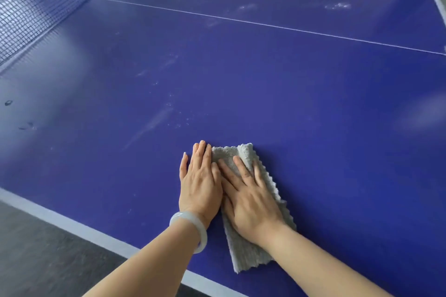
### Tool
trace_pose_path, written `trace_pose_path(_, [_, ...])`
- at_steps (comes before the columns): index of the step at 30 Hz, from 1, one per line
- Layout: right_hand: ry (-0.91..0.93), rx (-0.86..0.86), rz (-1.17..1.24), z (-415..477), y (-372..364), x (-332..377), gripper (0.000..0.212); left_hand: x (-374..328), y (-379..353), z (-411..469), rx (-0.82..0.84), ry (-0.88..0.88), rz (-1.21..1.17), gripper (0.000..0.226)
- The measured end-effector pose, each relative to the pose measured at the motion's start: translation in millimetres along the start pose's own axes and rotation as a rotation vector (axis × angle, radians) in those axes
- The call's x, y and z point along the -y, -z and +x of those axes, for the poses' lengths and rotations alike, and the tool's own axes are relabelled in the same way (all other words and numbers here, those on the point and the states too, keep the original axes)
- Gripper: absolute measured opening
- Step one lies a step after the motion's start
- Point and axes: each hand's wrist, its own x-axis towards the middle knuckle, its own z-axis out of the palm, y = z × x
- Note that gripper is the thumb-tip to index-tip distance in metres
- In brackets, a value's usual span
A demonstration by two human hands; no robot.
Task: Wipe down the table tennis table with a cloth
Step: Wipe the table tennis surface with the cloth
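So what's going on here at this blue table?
A person is wiping the blue table tennis table with a folded grey cloth near its front edge. The right hand presses flat on the cloth; the left hand lies flat at its left edge. Whitish smudges show on the surface farther out, toward the net.

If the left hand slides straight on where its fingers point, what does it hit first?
Nothing solid, it seems. The left hand lies flat at the cloth's left edge; ahead is only table, then the white centre line. The net stands further left.
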Motion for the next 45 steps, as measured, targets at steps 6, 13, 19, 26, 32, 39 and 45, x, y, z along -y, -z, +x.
trace_pose_path(6, [-0.497,-0.033,-0.064,91,27,-70,0.058,2,-5,-1,-0.029,0.003,0.003,0.054])
trace_pose_path(13, [0.039,0.011,-0.032,-4,5,-34,0.056,2,-3,0,0.009,-0.026,0.03,0.062])
trace_pose_path(19, [-0.856,-0.075,-0.107,-10,37,-118,0.057,-2,-7,0,0.009,0.0,0.112,0.058])
trace_pose_path(26, [-0.423,-0.094,-0.071,-49,-13,37,0.06,-4,-2,1,0.047,0.012,0.127,0.057])
trace_pose_path(32, [-0.428,-0.07,-0.102,-45,10,-60,0.058,-5,-3,1,0.012,0.0,0.117,0.057])
trace_pose_path(39, [-0.45,-0.1,-0.066,-13,6,-51,0.06,-8,-4,1,-0.009,0.002,0.144,0.056])
trace_pose_path(45, [-0.363,-0.066,-0.147,-58,40,-151,0.059,-14,3,-2,0.015,0.004,0.194,0.053])
